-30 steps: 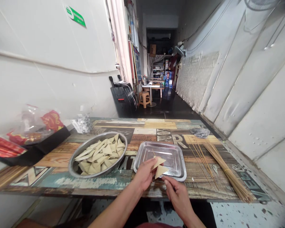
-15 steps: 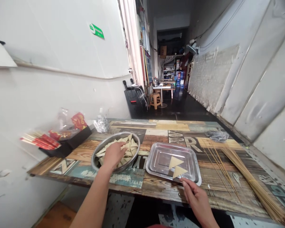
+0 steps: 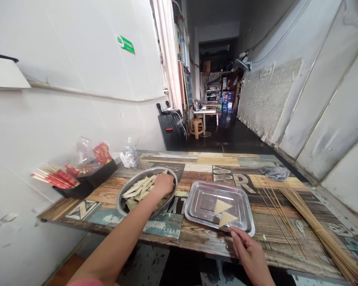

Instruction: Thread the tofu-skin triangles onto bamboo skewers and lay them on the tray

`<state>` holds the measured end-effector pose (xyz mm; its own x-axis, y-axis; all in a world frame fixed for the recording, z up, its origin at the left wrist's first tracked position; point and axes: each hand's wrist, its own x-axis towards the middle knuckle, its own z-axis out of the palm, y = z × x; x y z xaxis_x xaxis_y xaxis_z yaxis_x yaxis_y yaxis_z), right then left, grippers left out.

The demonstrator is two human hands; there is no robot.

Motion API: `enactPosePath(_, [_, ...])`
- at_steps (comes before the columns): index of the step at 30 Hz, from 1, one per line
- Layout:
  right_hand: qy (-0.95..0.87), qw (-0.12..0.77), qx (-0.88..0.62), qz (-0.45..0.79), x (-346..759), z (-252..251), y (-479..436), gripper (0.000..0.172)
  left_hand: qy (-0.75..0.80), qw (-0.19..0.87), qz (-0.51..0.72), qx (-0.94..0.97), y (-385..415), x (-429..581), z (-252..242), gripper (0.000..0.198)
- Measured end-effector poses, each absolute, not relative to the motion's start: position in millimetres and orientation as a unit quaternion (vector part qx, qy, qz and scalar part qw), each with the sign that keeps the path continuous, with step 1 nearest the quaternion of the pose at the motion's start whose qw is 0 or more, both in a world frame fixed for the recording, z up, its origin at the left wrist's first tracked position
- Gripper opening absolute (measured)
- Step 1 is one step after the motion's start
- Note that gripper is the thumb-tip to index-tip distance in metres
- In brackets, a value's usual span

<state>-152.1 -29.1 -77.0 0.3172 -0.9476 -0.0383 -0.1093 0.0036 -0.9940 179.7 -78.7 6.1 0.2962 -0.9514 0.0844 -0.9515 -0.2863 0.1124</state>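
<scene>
My left hand (image 3: pixel 164 184) reaches into a round metal bowl (image 3: pixel 128 185) of pale triangular tofu pieces (image 3: pixel 139 189), its fingers curled down onto the pieces at the bowl's right side. My right hand (image 3: pixel 247 250) rests at the table's near edge, pinching the end of a thin bamboo skewer that carries two triangular pieces (image 3: pixel 223 212). Those two pieces lie in a square metal tray (image 3: pixel 203 198) to the right of the bowl.
A bundle of bamboo skewers (image 3: pixel 313 226) lies on the right of the patterned wooden table (image 3: pixel 197 163). A black tray with red packets and plastic bags (image 3: pixel 77 171) sits at the left by the wall. A grey cloth (image 3: pixel 274 171) lies at the back right.
My left hand let go of the skewered triangles and moved left into the bowl, then farther to its right rim. The skewer with two pieces now lies in the tray. The view shifted left.
</scene>
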Motion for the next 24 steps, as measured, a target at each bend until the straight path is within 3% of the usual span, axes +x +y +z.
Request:
enactPosePath(3, [0.439,0.554,-0.594,-0.384,-154,-80,-29,0.045,-0.582,0.105,-0.009,0.807,-79,183,16,0.013])
enactPosePath(8, [0.44,0.559,-0.588,-0.386,-153,-77,-27,0.044,-0.586,0.215,-0.067,0.778,-60,174,45,0.037])
enactPosePath(10, [0.429,0.567,-0.585,-0.39,-150,-74,-26,0.043,-0.588,0.303,-0.168,0.731,-51,157,48,0.04])
enactPosePath(12, [0.418,0.574,-0.583,-0.396,-146,-71,-24,0.042,-0.529,0.439,-0.365,0.627,-46,136,44,0.043])
enactPosePath(14, [0.41,0.577,-0.583,-0.399,-144,-68,-21,0.039,-0.444,0.51,-0.498,0.544,-44,115,34,0.044])
enactPosePath(24, [0.406,0.571,-0.588,-0.405,-151,-65,-11,0.034,-0.233,0.582,-0.643,0.44,-59,76,-13,0.024])
